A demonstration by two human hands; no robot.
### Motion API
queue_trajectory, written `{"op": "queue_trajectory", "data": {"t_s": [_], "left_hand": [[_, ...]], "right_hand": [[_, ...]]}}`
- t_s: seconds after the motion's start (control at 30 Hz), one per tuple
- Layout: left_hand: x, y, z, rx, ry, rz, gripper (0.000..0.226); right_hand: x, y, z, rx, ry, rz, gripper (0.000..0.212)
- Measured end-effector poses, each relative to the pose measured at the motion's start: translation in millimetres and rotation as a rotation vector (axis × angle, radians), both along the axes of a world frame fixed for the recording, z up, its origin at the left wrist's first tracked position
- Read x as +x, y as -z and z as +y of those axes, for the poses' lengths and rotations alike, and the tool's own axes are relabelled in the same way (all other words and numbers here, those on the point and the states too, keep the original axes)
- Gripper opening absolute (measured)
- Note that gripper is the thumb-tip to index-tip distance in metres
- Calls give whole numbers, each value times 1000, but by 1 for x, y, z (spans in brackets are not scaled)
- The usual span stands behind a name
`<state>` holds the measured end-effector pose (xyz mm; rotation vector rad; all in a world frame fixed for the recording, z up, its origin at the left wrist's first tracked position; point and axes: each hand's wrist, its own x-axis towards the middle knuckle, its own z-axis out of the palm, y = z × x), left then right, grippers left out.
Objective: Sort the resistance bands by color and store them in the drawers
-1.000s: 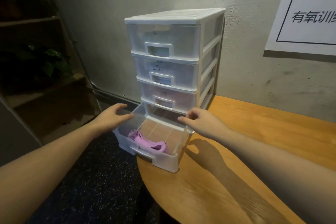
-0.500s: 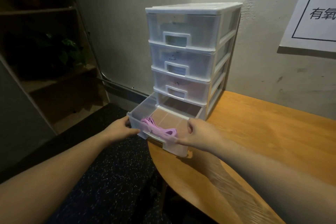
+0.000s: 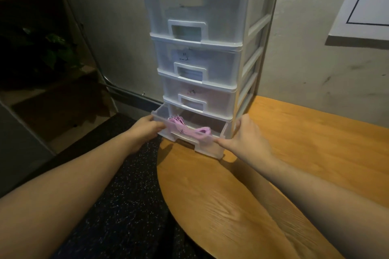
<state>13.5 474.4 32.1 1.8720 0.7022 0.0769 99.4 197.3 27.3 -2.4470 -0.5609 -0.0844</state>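
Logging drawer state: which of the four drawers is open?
The bottom drawer: it sticks out of the drawer unit with pink bands inside; the three above sit flush.
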Motion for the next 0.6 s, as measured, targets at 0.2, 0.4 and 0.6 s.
{"op": "queue_trajectory", "data": {"t_s": [0.2, 0.4, 0.6], "left_hand": [[32, 3, -18, -184, 17, -90, 29], [51, 8, -19, -110, 85, -14, 56], [65, 11, -22, 11, 92, 74, 83]], "right_hand": [[41, 16, 7, 301, 62, 351, 133], [56, 12, 13, 223, -4, 344, 93], [58, 8, 11, -27, -24, 249, 74]]}}
